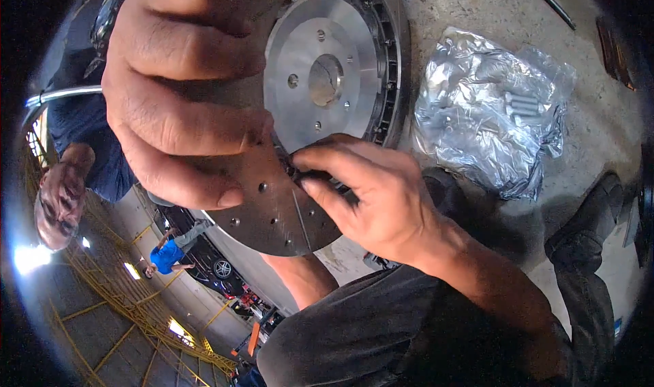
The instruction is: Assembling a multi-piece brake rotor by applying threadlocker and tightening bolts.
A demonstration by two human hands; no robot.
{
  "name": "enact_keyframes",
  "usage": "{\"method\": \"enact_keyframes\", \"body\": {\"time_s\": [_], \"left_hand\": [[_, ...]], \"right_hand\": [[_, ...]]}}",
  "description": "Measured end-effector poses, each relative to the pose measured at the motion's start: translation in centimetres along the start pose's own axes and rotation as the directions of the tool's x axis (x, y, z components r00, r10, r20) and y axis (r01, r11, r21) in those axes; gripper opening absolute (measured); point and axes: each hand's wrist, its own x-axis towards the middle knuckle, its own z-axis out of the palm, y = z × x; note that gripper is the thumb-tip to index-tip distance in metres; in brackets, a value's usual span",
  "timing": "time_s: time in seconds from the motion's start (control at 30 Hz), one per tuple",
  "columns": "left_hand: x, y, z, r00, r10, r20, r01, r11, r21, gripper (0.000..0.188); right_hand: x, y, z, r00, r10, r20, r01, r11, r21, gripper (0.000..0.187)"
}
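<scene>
A large brake disc [300, 213] with drilled holes and a groove stands tilted before me, its silver centre hat [286, 118] facing up and right. My right hand [385, 199] is closed at the seam between hat and ring, thumb and forefinger pinching a small dark part I cannot make out. A bare forearm, apparently my left [300, 278], passes behind the disc's lower edge; the hand itself is hidden. Very near the camera, a co-worker's hand [184, 107] spreads curled fingers over the disc's left side and hides much of it.
On the concrete floor at right lies a clear plastic bag [477, 114] with metal parts. A metal bar [548, 2] lies at upper right. My dark-trousered knee [327, 332] is below the disc. A co-worker [88, 135] leans in at left; another person [167, 254] stands by a dark car [197, 244].
</scene>
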Motion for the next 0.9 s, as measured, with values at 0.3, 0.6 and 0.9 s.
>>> {"method": "enact_keyframes", "body": {"time_s": [0.3, 0.6, 0.9], "left_hand": [[0.3, -0.1, -0.3, 0.999, 0.007, 0.039, -0.007, 1.000, 0.011, 0.032], [0.3, -0.3, -1.1, 0.995, -0.033, 0.091, 0.034, 0.999, -0.006, 0.033], [0.1, 0.1, -0.7, 0.998, -0.015, 0.066, 0.015, 1.000, -0.008, 0.035]], "right_hand": [[-0.8, 1.3, 0.4, 0.988, -0.154, 0.032, 0.157, 0.976, -0.153, 0.026], [-1.1, 1.3, 1.2, 0.982, -0.181, -0.047, 0.178, 0.983, -0.050, 0.039], [-1.0, 1.1, 1.1, 0.983, -0.177, -0.045, 0.165, 0.967, -0.193, 0.032]]}}
